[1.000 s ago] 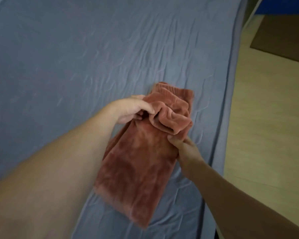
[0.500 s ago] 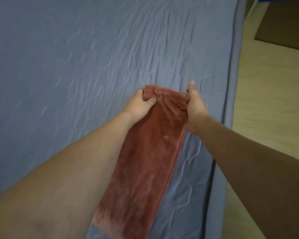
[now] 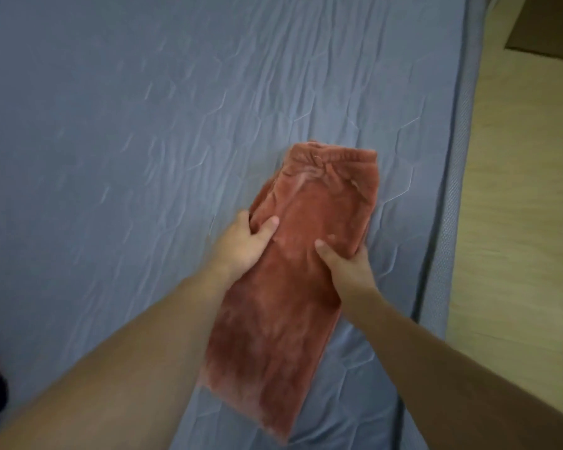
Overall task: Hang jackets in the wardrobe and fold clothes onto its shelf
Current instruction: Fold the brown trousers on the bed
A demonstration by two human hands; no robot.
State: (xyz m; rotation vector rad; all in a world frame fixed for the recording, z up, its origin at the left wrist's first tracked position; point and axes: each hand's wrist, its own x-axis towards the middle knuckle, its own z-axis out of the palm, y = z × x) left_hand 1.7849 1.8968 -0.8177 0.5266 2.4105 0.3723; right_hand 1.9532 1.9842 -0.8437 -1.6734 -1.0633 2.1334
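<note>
Rust-red fleecy garment (image 3: 293, 287) lies lengthwise on blue bed sheet (image 3: 127, 125), near the bed's right edge. Left hand (image 3: 246, 245) pinches its left edge; right hand (image 3: 345, 264) grips its right edge. Pale wood floor (image 3: 517, 222) beyond.

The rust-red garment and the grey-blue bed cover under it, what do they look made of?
Rust-red garment: likely plush fleece or velour; matte, with pale brushed streaks in the pile. Grey-blue bed cover: seemingly thin woven or quilted fabric, smooth, with fine creases and stitched lines.
</note>
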